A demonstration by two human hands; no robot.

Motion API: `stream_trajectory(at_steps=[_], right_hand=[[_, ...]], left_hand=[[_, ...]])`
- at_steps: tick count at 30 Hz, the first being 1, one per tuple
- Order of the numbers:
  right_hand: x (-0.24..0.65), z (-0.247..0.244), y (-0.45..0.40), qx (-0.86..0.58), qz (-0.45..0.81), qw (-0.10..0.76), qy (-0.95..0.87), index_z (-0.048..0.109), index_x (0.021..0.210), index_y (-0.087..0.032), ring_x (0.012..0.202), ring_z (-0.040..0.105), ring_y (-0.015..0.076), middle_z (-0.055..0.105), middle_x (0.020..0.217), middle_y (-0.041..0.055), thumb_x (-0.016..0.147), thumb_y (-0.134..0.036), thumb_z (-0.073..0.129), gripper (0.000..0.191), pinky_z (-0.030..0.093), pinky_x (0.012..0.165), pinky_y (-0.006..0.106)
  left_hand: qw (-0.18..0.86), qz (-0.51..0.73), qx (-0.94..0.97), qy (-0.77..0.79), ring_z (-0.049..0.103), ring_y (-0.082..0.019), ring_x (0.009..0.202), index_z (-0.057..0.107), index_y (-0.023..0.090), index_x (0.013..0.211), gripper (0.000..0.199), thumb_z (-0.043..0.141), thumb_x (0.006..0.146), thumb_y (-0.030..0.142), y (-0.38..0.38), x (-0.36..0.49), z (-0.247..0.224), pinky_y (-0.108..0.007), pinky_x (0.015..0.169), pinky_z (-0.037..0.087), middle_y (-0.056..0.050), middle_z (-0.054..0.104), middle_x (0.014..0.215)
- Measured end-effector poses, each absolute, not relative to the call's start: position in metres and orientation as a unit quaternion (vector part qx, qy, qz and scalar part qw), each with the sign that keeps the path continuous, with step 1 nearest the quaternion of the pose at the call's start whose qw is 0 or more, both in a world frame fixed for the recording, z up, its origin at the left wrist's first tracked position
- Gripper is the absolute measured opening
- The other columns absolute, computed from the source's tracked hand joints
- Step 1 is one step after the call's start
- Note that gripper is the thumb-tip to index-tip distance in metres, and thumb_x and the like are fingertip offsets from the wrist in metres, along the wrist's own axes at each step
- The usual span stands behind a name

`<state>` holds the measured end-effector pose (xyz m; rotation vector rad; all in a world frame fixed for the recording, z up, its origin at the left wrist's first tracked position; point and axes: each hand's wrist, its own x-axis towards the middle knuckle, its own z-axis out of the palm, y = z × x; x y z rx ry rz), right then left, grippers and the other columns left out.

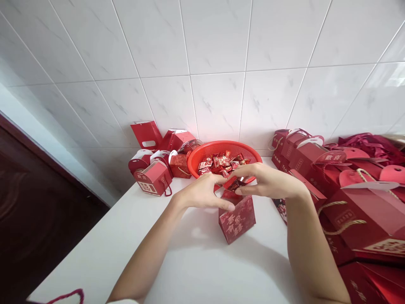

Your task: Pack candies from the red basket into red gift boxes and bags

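Observation:
A small red gift box (237, 217) with gold lettering stands tilted above or on the white table, its top open. My left hand (202, 192) grips the box's upper left edge, thumb across the front. Over the opening, my right hand (268, 179) curls its fingers and thumb around a dark red wrapped candy (236, 184); the fingers partly hide it. Directly behind both hands sits a red plastic basket (193, 162) holding several wrapped candies (221, 161).
Several red gift boxes (155, 177) are grouped at the back left. More boxes with rope handles (357, 202) crowd the right side, with dark red ribbons (373, 145) behind them. A tiled wall (215, 101) borders the white table (196, 261); a dark door (38, 194) is at left.

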<state>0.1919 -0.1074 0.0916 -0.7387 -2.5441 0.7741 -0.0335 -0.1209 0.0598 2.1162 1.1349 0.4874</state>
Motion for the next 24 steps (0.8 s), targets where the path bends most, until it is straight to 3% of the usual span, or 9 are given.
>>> stream_trajectory(at_steps=[5,10,15,20,24], right_hand=[[0.19,0.092,-0.108,-0.302,0.236,0.176,-0.907,0.073,0.107,-0.022,0.084,0.064,0.0174,0.072,0.097,0.0027,0.082,-0.016,0.064,0.027,0.048,0.074,0.027],[0.19,0.093,-0.108,-0.305,0.241,0.167,-0.906,0.072,0.104,-0.022,0.088,0.066,0.0181,0.073,0.098,0.002,0.079,-0.02,0.069,0.025,0.05,0.076,0.028],[0.199,0.094,-0.106,-0.312,0.239,0.221,-0.892,0.072,0.105,-0.021,0.094,0.068,0.0212,0.073,0.106,0.0059,0.086,-0.04,0.067,0.027,0.054,0.081,0.031],[0.209,0.093,-0.105,-0.366,0.213,0.236,-0.874,0.07,0.115,-0.021,0.104,0.067,0.0264,0.071,0.116,0.0089,0.084,-0.044,0.068,0.039,0.054,0.087,0.036],[0.21,0.092,-0.102,-0.373,0.226,0.21,-0.875,0.068,0.115,-0.021,0.1,0.066,0.0255,0.071,0.112,0.0086,0.088,-0.052,0.063,0.042,0.052,0.08,0.034]], left_hand=[[0.339,0.181,0.819,0.427,0.063,-0.021,0.082,0.075,0.022,0.103,0.051,0.084,0.063,0.051,-0.121,-0.034,0.061,-0.029,0.071,0.046,0.0,0.071,0.09],[0.337,0.189,0.822,0.418,0.066,-0.026,0.106,0.075,0.025,0.108,0.051,0.085,0.064,0.049,-0.119,-0.035,0.058,-0.033,0.09,0.048,-0.001,0.074,0.111],[0.309,0.168,0.849,0.394,0.067,-0.025,0.105,0.073,0.026,0.115,0.054,0.084,0.068,0.049,-0.119,-0.038,0.059,-0.032,0.087,0.051,-0.004,0.073,0.115],[0.234,0.17,0.886,0.363,0.07,-0.02,0.091,0.072,0.023,0.113,0.035,0.071,0.078,0.022,-0.119,-0.038,0.06,-0.029,0.078,0.054,-0.003,0.074,0.11],[0.204,0.278,0.863,0.37,0.069,-0.017,0.088,0.066,0.025,0.126,0.046,0.062,0.082,0.013,-0.119,-0.041,0.059,-0.028,0.073,0.057,-0.003,0.074,0.118]])
